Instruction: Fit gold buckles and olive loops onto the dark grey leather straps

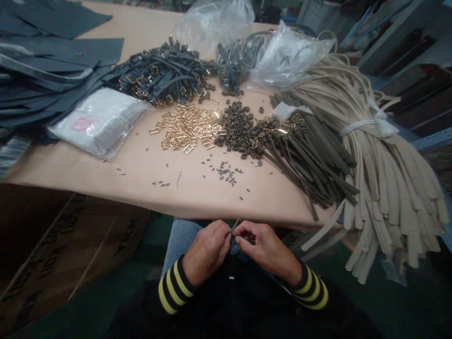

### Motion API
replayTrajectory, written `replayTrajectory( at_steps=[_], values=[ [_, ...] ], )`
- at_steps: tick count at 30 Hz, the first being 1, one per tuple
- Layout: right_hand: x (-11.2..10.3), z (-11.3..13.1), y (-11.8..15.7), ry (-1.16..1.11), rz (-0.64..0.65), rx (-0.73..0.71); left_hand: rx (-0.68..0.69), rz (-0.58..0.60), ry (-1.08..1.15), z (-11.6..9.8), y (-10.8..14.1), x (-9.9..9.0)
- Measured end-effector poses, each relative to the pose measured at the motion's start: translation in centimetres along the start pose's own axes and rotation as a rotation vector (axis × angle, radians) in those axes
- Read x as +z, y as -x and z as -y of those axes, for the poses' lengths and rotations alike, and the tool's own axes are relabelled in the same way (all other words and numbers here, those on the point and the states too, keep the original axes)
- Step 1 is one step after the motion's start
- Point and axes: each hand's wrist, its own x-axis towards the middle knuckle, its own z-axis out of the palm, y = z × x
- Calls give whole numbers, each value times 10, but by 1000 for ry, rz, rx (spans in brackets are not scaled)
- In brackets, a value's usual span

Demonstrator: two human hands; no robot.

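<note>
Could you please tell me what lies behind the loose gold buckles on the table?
Dark straps with gold buckles lie heaped there; whatever lies beneath that heap cannot be seen.

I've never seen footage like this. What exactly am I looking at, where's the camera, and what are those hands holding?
There is no machine here: these are a seated person's own two bare hands, filmed by a single camera worn on the head and looking forward and down. At the bottom of the picture, the left hand and the right hand meet just off the table edge, their fingers pinching a narrow dark strip. It is too small to make out in detail. On the tan table lie loose gold buckles, a heap of small dark loops, bunches of narrow dark straps, a tied bundle of pale straps, stacked black sheets and a plastic bag.
</note>
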Motion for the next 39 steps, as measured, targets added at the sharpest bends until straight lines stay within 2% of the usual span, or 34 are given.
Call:
replayTrajectory(
  at_steps=[3, 5, 7, 9, 12, 15, 22, 25, 28, 30, 33, 39],
  values=[
    [-2, 2, 0, -193, 79, 65, -249, -84, 9, 13, 2, 3],
    [-4, 0, -1, -354, 124, 144, -391, -67, 50, 23, 4, 1],
    [-5, -5, -5, -458, 137, 204, -440, 0, 149, 28, 8, -2],
    [-5, -12, -9, -519, 152, 235, -460, 24, 353, 27, 9, -4],
    [-2, -20, -13, -557, 171, 245, -519, -43, 754, 17, 7, -4],
    [0, -24, -15, -559, 184, 233, -572, -94, 967, 10, 0, -2],
    [2, -25, -18, -457, 197, 227, -670, -200, 1061, 7, -5, 2],
    [4, -18, -15, -236, 121, 166, -676, -208, 1055, 6, -5, 2],
    [1, -8, -10, -50, 45, 59, -635, -150, 962, 6, -4, -2],
    [-2, -4, -9, -56, 80, 51, -577, -108, 856, 6, -3, -4],
    [-5, -3, -11, -65, 133, 74, -510, -110, 729, 8, -3, -7],
    [-2, -3, -22, -212, 186, 156, -556, -95, 785, 10, -5, -6]
  ],
)
